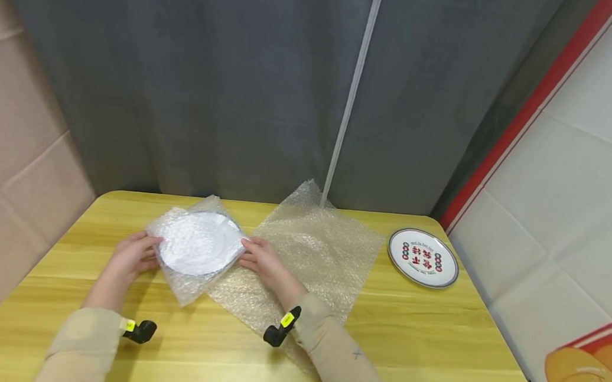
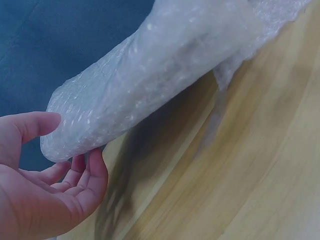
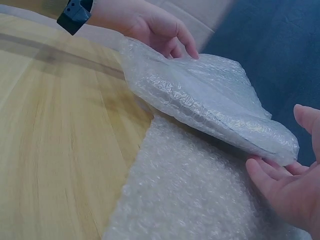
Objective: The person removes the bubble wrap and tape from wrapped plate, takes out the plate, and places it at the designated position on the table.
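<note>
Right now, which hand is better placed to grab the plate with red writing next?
Probably the right hand. It's nearer the red-lettered plate; the left hand is beyond the bubble-wrapped bundle. Both hold that bundle, so the right would need to let go first.

Curtain (image 1: 196, 88): dark grey, divided by a pale strip (image 1: 352, 93)
Right wall (image 1: 577, 192): white, edged with a red band (image 1: 527, 109)

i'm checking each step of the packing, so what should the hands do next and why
Probably lower the wrapped plate gently onto the left side of the table: the left hand and right hand hold it raised, while the flat bubble wrap and the unwrapped plate lie to its right.
</note>
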Available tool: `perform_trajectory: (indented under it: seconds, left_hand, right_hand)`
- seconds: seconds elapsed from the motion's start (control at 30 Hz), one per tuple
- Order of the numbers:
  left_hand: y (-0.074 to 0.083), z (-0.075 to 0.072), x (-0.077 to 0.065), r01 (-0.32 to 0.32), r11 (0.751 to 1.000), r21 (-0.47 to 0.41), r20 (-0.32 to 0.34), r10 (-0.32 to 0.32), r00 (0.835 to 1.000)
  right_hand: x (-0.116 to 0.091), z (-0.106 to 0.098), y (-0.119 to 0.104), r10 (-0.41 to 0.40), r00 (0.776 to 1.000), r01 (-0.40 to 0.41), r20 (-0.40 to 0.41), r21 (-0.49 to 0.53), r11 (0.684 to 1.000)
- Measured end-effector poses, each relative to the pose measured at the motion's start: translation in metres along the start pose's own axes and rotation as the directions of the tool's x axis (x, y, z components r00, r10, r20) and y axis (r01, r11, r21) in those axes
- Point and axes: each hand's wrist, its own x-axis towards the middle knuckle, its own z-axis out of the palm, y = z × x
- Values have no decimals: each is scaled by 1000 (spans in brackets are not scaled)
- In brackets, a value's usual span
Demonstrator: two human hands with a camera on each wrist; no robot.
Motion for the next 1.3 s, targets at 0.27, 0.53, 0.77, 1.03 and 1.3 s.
perform_trajectory:
  seconds: [0.27,0.53,0.77,1.03,1.3]
  left_hand:
    - [-2,7,-1,-37,999,1,30,37,999]
    - [-8,13,-2,-51,999,-11,67,52,996]
    - [-11,20,-4,-67,997,-49,97,71,993]
    - [-12,32,-7,-97,994,-51,130,103,986]
    - [-10,47,-13,-133,987,-95,139,145,980]
  right_hand:
    - [-6,-8,-5,-26,1000,25,-18,-16,1000]
    - [-8,-16,-5,-17,999,16,-34,-27,1000]
    - [-13,-27,-5,-35,999,33,-30,-55,998]
    - [-17,-43,-9,-71,997,68,-37,-84,994]
    - [-23,-58,-16,-105,994,101,-43,-92,991]
